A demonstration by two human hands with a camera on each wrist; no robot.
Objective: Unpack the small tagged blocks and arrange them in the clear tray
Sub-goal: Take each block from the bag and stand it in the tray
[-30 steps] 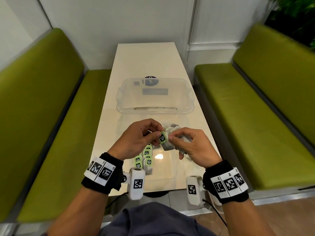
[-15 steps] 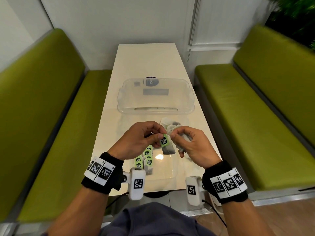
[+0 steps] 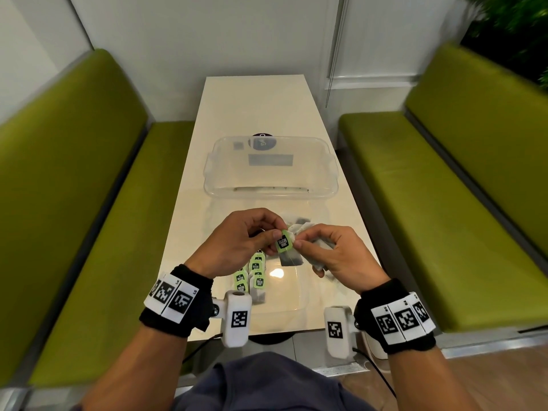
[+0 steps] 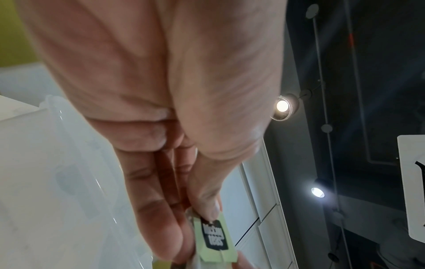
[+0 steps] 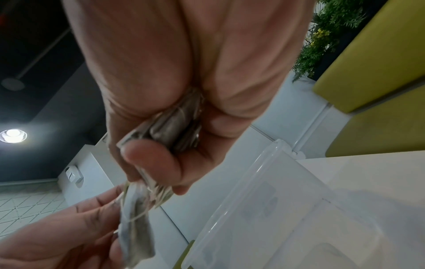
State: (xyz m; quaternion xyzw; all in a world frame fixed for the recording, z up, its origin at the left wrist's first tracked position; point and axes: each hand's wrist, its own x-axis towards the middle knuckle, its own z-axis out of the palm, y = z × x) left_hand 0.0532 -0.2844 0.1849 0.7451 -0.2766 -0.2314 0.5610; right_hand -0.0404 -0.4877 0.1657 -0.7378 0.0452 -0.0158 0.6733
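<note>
2 hands (image 3: 292, 247), tea bag (image 3: 284, 244) pinched between

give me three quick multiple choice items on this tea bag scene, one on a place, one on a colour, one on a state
1. Where do the sorted tea bags lie?
A. in the shallow near tray
B. in the far clear tub
C. on the bench

2. What colour is the held tag?
A. red
B. green
C. blue

3. What is the right hand doing?
A. resting flat on the table
B. hanging idle
C. gripping a bunch of tea bags

Key: 1 A, they sit below the left hand. 2 B, light green with a black label. 3 C, the fingers curl round the bunch.
</note>
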